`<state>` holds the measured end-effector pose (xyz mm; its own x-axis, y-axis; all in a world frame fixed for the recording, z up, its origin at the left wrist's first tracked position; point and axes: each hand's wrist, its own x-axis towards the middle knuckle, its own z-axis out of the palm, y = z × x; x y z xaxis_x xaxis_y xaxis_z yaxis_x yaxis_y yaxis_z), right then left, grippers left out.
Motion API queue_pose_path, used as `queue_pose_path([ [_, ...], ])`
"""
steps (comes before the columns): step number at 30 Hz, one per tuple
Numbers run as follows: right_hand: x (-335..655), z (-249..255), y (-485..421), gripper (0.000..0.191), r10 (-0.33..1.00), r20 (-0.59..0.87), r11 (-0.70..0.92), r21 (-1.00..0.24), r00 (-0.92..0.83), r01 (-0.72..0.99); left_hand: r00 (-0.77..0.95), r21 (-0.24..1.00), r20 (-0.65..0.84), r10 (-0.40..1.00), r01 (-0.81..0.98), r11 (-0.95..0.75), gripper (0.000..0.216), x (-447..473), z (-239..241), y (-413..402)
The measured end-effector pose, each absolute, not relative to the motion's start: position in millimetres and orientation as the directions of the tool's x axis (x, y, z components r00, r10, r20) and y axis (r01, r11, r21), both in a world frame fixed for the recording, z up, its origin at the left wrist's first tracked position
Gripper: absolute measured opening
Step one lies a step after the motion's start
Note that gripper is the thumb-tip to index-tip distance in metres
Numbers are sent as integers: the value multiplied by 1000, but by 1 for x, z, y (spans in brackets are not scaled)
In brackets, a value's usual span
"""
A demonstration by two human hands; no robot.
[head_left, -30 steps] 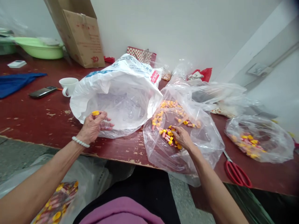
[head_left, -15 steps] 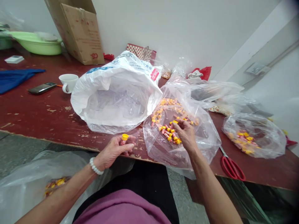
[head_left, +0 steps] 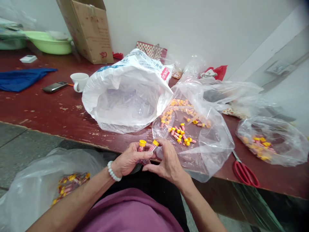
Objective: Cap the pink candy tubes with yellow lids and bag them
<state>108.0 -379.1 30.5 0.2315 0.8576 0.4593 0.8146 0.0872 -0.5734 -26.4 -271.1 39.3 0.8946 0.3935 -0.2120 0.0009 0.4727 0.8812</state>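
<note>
1. The left hand (head_left: 131,158) is closed, its left thumb (head_left: 143,155) stretched toward the right hand (head_left: 170,161), its fingers curled and partly hidden.
2. The right hand curves in a C just beside the left, right thumb (head_left: 151,168) pointing at it, index finger (head_left: 159,141) bent above that thumb.
3. From each hand, a bare forearm, left forearm (head_left: 72,201) and right forearm (head_left: 202,203), slants back and outward.

The left hand (head_left: 127,158) holds a yellow-capped tube (head_left: 142,146), the right hand (head_left: 170,162) a second tube (head_left: 154,146); beyond both gapes a white sack (head_left: 145,68).
</note>
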Motion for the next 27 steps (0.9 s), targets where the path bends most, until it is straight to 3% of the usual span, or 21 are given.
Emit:
queue_pose_path([
  [2, 102, 24, -378, 90, 842, 477, 55, -538, 251, 841, 902, 869, -192, 386, -27, 494, 22, -25, 38, -273],
  [8, 96, 21, -374, 86, 856, 400, -3, -631, 328, 776, 906, 751, -273, 323, -9, 661, 25, -25, 33, -271],
  [11, 101, 21, -372, 84, 836, 488, 37, -507, 252, 861, 900, 732, -293, 321, -4, 681, 24, -24, 32, -270],
  [15, 106, 18, -370, 85, 831, 522, 29, -387, 193, 922, 871, 809, -255, 420, -46, 586, 23, -22, 32, -270],
  [21, 98, 17, -371, 66, 809, 530, 7, -440, 254, 898, 904, 704, -324, 280, 32, 709, 23, -21, 30, -267],
  [27, 98, 18, -366, 49, 800, 551, 52, -456, 236, 888, 914, 732, -262, 309, -20, 681, 21, -18, 23, -267],
])
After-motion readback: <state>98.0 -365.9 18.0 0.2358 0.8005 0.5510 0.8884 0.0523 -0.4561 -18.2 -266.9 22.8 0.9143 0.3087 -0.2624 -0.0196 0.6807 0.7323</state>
